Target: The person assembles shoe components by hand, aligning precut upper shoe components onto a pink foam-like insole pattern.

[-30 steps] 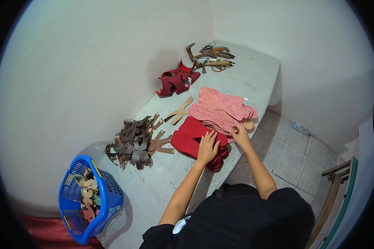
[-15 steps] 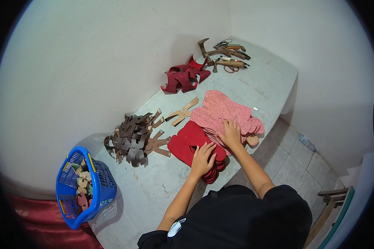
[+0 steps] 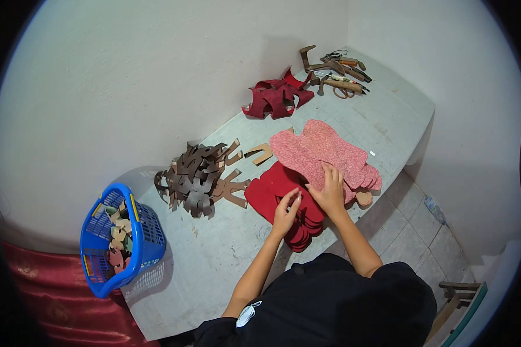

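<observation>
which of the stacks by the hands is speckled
The pink stack, which has the right hand's fingertips resting on it. The red stack next to it, by the left hand, is one plain colour.

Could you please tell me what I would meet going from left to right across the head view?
Blue basket → dark brown pile → tan piece → left hand, over the red stack → right hand, at the pink speckled stack → plastic bottle on the floor.

- Readable words, numbers, labels, signs: none, from where I stand.
- Small white piece (image 3: pixel 372 153) near tabletop's (image 3: pixel 388 118) right edge: too small to read.
</observation>
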Demonstrator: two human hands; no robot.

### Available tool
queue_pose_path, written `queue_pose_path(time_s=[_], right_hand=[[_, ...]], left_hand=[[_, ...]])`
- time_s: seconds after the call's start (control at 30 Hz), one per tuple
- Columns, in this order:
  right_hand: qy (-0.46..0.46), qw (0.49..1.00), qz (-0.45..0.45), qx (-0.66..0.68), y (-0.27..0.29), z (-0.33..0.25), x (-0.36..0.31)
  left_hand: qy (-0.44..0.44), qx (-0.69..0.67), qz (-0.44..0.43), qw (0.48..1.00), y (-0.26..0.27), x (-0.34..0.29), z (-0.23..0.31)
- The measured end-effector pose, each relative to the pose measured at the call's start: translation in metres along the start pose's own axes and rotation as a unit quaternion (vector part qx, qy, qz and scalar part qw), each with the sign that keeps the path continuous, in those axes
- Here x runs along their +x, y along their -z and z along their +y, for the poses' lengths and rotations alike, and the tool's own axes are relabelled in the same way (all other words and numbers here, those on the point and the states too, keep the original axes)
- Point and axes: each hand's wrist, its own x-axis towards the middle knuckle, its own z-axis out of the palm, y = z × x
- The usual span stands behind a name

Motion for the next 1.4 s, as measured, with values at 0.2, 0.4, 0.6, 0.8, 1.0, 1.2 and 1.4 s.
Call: queue_pose_path(time_s=[0.2, 0.4, 0.6, 0.8, 1.0, 1.2, 1.4], right_hand=[[0.12, 0.977, -0.095, 0.149, 0.016, -0.062, -0.028], [-0.094, 0.863, -0.256, 0.424, -0.02, -0.084, -0.06], [-0.085, 0.805, -0.38, 0.448, -0.051, -0.117, -0.09], [0.061, 0.866, -0.374, 0.326, -0.066, -0.166, -0.113], [0.081, 0.842, -0.412, 0.339, -0.096, -0.202, -0.132], [0.169, 0.876, -0.369, 0.263, -0.111, -0.218, -0.136], [0.174, 0.897, -0.358, 0.192, -0.117, -0.212, -0.135]], left_hand=[[0.039, -0.13, 0.155, 0.979, 0.021, -0.015, 0.036], [0.029, -0.107, 0.155, 0.982, 0.072, -0.074, 0.031], [0.066, -0.119, 0.196, 0.971, 0.115, -0.133, 0.033], [0.074, -0.087, 0.252, 0.961, 0.151, -0.179, 0.034], [0.054, -0.087, 0.284, 0.953, 0.192, -0.206, 0.028], [0.051, -0.057, 0.304, 0.949, 0.208, -0.203, 0.017], [0.049, -0.047, 0.291, 0.954, 0.209, -0.191, -0.009]])
